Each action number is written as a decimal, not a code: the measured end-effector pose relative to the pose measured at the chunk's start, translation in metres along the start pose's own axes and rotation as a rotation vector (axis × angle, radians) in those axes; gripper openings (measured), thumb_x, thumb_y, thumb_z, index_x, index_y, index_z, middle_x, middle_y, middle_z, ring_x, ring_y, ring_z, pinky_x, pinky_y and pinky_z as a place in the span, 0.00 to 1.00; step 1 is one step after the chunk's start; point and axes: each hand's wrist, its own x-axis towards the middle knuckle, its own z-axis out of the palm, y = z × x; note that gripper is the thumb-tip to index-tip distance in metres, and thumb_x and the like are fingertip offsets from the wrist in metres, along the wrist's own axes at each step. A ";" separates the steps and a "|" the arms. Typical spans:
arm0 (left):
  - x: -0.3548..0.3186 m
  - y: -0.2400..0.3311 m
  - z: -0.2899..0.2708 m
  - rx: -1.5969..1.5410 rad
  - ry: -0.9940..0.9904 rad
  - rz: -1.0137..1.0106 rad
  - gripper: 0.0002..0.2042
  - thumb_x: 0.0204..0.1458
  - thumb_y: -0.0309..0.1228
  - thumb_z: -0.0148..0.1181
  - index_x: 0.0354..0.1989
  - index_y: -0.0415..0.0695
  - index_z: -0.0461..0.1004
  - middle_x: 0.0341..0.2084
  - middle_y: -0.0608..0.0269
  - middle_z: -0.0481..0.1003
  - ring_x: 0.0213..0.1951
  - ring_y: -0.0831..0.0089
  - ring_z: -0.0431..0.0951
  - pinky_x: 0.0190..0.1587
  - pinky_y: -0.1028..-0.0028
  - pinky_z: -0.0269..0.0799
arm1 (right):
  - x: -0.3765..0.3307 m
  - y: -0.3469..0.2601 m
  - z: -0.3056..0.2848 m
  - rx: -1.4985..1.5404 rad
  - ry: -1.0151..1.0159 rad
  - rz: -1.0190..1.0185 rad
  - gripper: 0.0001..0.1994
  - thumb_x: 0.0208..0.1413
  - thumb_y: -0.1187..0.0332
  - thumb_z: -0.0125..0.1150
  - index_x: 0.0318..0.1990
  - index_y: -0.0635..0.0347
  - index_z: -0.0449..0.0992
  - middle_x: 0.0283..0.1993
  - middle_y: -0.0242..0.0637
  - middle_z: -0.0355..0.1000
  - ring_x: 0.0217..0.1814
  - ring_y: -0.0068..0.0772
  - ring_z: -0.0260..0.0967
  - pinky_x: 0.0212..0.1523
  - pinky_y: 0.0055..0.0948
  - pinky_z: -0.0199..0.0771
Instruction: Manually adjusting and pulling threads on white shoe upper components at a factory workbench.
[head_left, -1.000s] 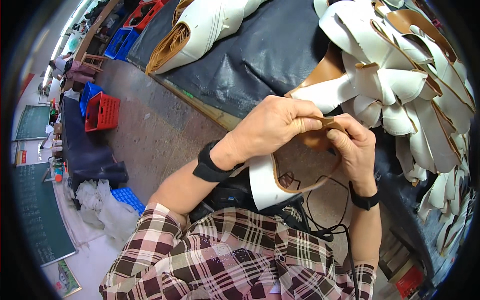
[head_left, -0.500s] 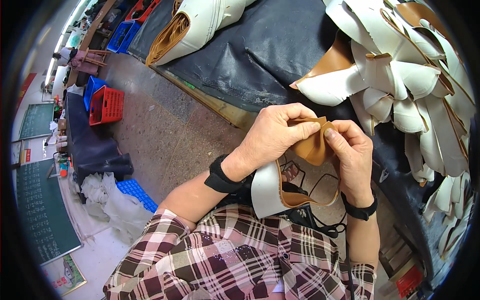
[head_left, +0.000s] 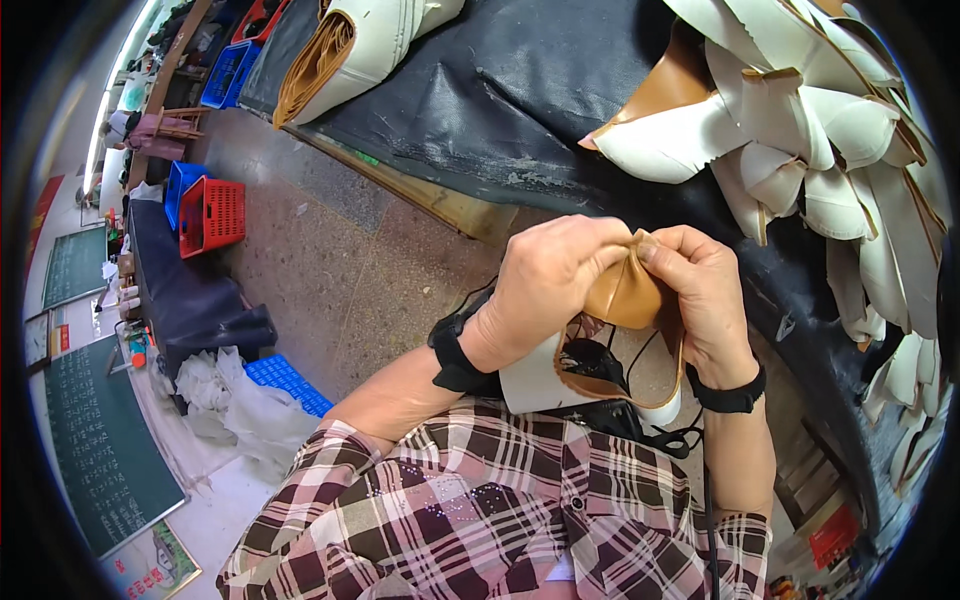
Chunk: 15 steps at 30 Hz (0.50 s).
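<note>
Between both hands hangs a leather shoe upper (head_left: 627, 300), tan on its inner side and white outside, its long strip looping down toward my lap. My left hand (head_left: 555, 275) pinches the top edge of the tan part between thumb and fingers. Right beside it, my right hand (head_left: 700, 290) grips the same edge, thumb pressed on the leather. The two hands nearly meet, and the tan piece is gathered into creases at that spot. Black bands circle both wrists.
A dark-covered table (head_left: 540, 110) spreads ahead, with a pile of white-and-tan uppers (head_left: 790, 130) at right and a nested stack of uppers (head_left: 345, 60) at far left. A red crate (head_left: 213, 217), a blue crate (head_left: 228, 75) and crumpled plastic sheeting (head_left: 240, 400) are leftward.
My hands have drawn closer together, and the upper's top edges, apart before, are now pinched together and creased. The whole view has shifted slightly.
</note>
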 end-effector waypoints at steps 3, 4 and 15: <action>0.002 0.001 -0.002 -0.298 -0.042 -0.316 0.05 0.51 0.23 0.59 0.35 0.38 0.76 0.30 0.62 0.77 0.31 0.76 0.76 0.36 0.77 0.71 | -0.003 -0.003 0.003 -0.137 0.026 -0.047 0.06 0.52 0.75 0.59 0.35 0.69 0.75 0.27 0.35 0.74 0.25 0.18 0.69 0.27 0.16 0.69; 0.002 0.000 -0.003 -0.297 -0.042 -0.321 0.05 0.51 0.23 0.59 0.35 0.38 0.76 0.30 0.62 0.77 0.31 0.76 0.76 0.36 0.77 0.71 | -0.004 -0.003 0.004 -0.136 0.025 -0.042 0.06 0.52 0.75 0.59 0.35 0.69 0.75 0.27 0.35 0.74 0.25 0.18 0.69 0.27 0.16 0.69; 0.003 -0.017 -0.007 -0.282 -0.147 -0.208 0.05 0.50 0.24 0.60 0.34 0.39 0.78 0.30 0.63 0.76 0.33 0.76 0.74 0.39 0.77 0.70 | 0.001 0.001 0.002 -0.281 0.000 -0.074 0.07 0.52 0.73 0.60 0.35 0.69 0.77 0.24 0.27 0.71 0.23 0.12 0.64 0.23 0.14 0.65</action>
